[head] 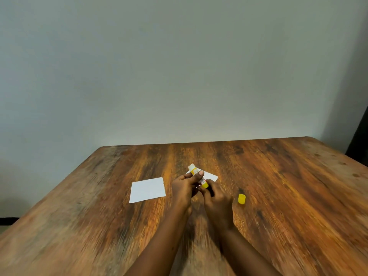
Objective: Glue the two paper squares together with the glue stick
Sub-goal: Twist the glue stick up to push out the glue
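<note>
A yellow and white glue stick [194,170], uncapped, is held tilted above the middle of the wooden table [278,176]. My left hand [184,189] grips its upper body with thumb and fingers. My right hand [216,202] pinches its yellow base end. One white paper square [147,189] lies flat to the left of my hands. The second white paper square [211,176] lies behind my hands, mostly hidden by them and the glue stick. The yellow cap [241,199] stands on the table to the right of my right hand.
A plain grey wall rises behind the table's far edge [199,143]. A dark object [358,140] stands past the table's right corner. Bare wood spreads to the left, right and front of my hands.
</note>
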{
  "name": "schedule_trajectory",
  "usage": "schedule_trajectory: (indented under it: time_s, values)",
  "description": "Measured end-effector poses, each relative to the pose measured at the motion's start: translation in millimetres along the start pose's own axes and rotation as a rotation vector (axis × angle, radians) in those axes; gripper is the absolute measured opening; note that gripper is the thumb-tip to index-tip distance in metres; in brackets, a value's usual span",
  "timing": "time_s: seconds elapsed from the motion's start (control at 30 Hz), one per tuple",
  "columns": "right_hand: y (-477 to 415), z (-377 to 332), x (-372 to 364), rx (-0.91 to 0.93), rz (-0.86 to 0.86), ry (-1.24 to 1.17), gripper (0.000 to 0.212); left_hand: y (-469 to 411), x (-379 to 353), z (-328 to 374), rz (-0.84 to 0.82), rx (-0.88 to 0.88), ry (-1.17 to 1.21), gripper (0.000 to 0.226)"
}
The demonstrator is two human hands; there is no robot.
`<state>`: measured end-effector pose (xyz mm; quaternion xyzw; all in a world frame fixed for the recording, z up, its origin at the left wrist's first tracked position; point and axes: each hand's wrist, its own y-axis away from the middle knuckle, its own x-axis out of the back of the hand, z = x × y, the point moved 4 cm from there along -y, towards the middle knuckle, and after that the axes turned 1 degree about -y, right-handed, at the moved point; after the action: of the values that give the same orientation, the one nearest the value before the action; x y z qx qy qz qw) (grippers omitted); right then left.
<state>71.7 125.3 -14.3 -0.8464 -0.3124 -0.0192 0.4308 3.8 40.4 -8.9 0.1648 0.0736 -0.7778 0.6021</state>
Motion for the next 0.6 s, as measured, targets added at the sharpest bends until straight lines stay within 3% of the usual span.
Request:
schedule_trajectory:
  time_s: [0.1, 0.2, 0.27, 0.47, 0.53, 0.6]
  values:
    - [-6, 7, -6, -0.34, -0.108, -0.242, 0.013, 0, -2, 4, -0.042, -0.032, -0.029, 0.008]
    - [-7, 9, -20, -0.952, -0.136, -1.001, 0.016, -2, 1, 10, -0.099, -0.074, -0.09, 0.006]
    - [-5, 5, -24, -1.21, -0.156, -1.343, 0.019, -3, 5, 10, -0.118, -0.071, -0.108, 0.008]
    - [10, 8, -25, -1.434, -0.492, -1.458, 0.035, 4, 12, -1, -0.149, -0.039, -0.132, 0.017]
    - [16, 11, -26, -1.377, -0.565, -1.305, 0.041, 5, 16, -5, -0.132, -0.024, -0.13, 0.016]
    - [16, 16, -26, -1.168, -0.472, -1.086, 0.04, 6, 20, -6, -0.098, -0.025, -0.115, 0.017]
